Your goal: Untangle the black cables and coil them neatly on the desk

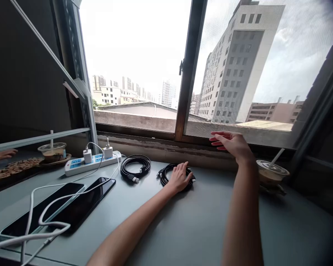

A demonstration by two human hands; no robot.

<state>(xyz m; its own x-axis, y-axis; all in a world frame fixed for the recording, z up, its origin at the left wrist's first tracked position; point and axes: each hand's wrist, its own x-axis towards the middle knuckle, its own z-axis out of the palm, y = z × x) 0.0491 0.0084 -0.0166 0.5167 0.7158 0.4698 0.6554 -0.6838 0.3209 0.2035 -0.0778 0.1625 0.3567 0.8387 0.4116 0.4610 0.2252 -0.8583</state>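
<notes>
My left hand (179, 177) lies on the right-hand coil of black cable (163, 178), with its fingers spread over the loops. Part of that coil is hidden under the palm; light-coloured plug ends stick out at both sides. To its left is another black coiled cable (123, 170) with silver plugs at its front. My right hand (231, 143) is raised above the back of the table, in front of the window. Its fingers are apart and nothing is in them.
Two dark phones (86, 207) lie at the left under white charging cables (51, 208). Behind them is a white power strip (93, 162) with two chargers. Lidded drink cups stand at left (54, 151) and right (272, 171). Another person's hand (2, 156) shows at the far left.
</notes>
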